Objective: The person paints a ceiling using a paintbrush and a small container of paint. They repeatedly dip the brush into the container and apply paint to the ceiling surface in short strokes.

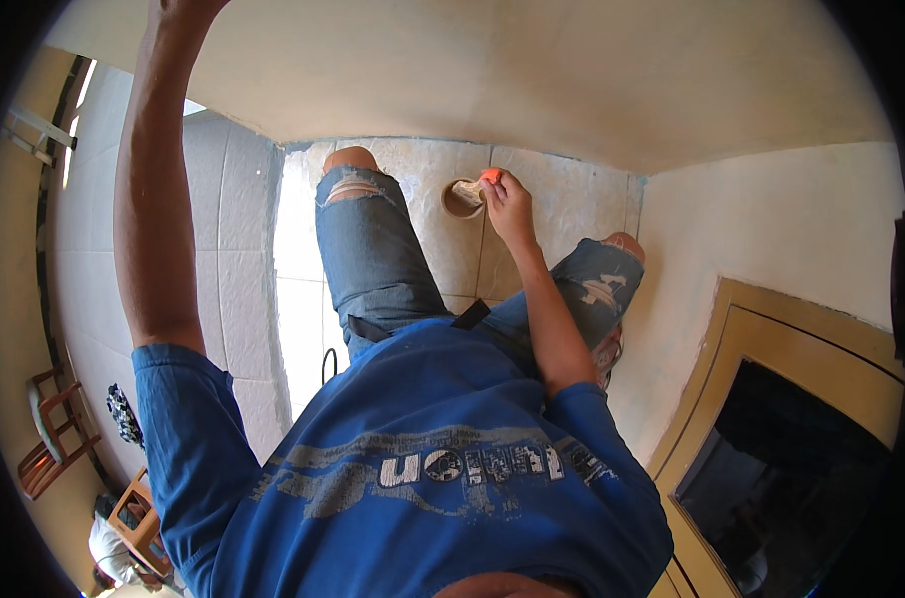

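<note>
My right hand (pixel 509 204) is closed round a small orange-handled tool (pixel 490 175). The tool's pale lower end reaches into a round brown tub (pixel 449 206); whether that end is a brush or a blade is hard to make out. Light-coloured material shows inside the tub, which stands on the floor tiles between my knees. My left arm is stretched far forward along the wall (pixel 452 80). Only the base of my left hand (pixel 188 5) shows at the top edge, and its fingers are cut off from view.
A yellowish door frame (pixel 727 329) with a dark panel (pixel 786 458) stands at my right. Pale tiles (pixel 403 159) meet the wall in front. On the left are a wooden chair (pixel 59 434), a metal ladder (pixel 39 130) and, lower down, another person (pixel 109 543).
</note>
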Available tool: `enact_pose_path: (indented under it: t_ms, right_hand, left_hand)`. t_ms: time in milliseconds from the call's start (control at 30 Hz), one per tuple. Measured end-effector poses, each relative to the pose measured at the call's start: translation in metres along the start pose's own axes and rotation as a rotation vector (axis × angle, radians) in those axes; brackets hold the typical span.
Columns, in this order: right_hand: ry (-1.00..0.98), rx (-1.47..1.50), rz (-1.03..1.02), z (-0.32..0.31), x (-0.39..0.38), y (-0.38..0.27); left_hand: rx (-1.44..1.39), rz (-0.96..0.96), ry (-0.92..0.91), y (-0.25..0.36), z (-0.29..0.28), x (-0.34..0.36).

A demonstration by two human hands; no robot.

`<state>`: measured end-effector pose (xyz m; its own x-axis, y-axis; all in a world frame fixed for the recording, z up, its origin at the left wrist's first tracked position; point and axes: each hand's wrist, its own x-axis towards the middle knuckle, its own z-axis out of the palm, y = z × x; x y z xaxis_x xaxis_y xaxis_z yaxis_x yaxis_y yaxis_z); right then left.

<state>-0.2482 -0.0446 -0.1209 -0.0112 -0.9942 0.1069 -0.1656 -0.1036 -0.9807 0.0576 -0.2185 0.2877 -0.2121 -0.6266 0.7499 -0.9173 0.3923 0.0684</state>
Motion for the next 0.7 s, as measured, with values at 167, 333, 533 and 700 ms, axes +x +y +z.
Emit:
enact_pose_path:
  t_ms: [167, 333, 533, 700]
  right_hand:
    - [0.106, 0.014, -0.015, -0.005, -0.003, 0.009]
    - [0.211, 0.069, 0.093, -0.015, -0.004, 0.025]
    - [0.277, 0.190, 0.245, -0.025, 0.000, 0.034]
    - [0.293, 0.275, 0.260, -0.027, -0.003, 0.041]
  left_hand:
    - [-0.003, -0.009, -0.004, 0.000, 0.001, 0.000]
    - [0.029, -0.005, 0.008, 0.003, -0.001, 0.001]
    - [0.072, -0.015, 0.039, 0.007, -0.001, 0.004]
    - [0.046, -0.002, 0.013, 0.005, -0.005, 0.004]
